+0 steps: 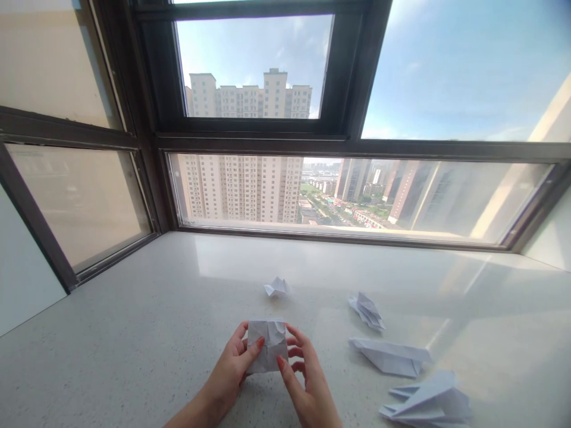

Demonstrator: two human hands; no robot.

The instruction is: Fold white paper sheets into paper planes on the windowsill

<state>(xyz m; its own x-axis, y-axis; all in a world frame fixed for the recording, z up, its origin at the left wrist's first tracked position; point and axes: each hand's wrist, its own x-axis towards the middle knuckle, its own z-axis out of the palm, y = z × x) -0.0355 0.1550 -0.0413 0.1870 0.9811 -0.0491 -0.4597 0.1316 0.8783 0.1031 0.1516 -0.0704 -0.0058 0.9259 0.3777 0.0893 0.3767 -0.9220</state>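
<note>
A small square of folded white paper [272,356] is held up between my two hands, just above the sill. My left hand [234,362] grips its left side, the thumb pressed on the front face and the fingers behind. On the right side, my right hand [306,371] pinches the paper with its thumb at the lower right edge and its fingers curled behind. Creases cross the square's face, and its back is hidden.
Beyond my hands a small folded paper piece [277,287] sits on the pale speckled sill [134,333]. To the right lie a folded paper shape [367,311], a long paper boat-like shape [392,356] and a larger pleated paper shape [430,401]. Dark-framed windows [259,145] enclose the sill.
</note>
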